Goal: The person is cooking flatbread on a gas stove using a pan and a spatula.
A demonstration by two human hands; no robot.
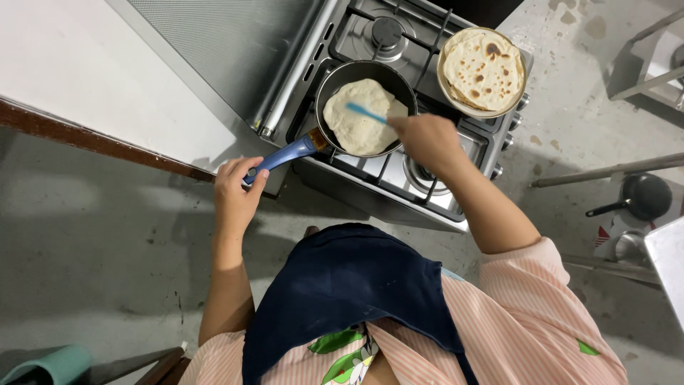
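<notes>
Nearest to me hangs the person's dark blue apron (pixel 349 285) over a pink striped top. The left hand (pixel 239 189) is closed around the end of the blue pan handle (pixel 285 153), fingers wrapped over it and thumb on top, so the black frying pan (pixel 367 107) stands out beyond the fingertips on the front burner of the gas stove (pixel 399 171). The right hand (pixel 427 139) is clenched on a slim light-blue spatula (pixel 367 113); its blade runs out from the fingers to the left and lies on the pale flatbread (pixel 360 117) in the pan.

The flatbread sits just past the right fingertips, flat in the pan and filling most of its base, with the spatula tip resting near its middle. From the left fingers it lies a handle's length away, up and to the right.

To handle this step well, I judge the left grip should hold the pan steady and level, while the spatula is kept low and nearly flat against the dough, so the soft round is not torn or folded.

Farther off, beyond the right knuckles, a bowl (pixel 443 89) holds a stack of browned flatbreads (pixel 484 68).
</notes>
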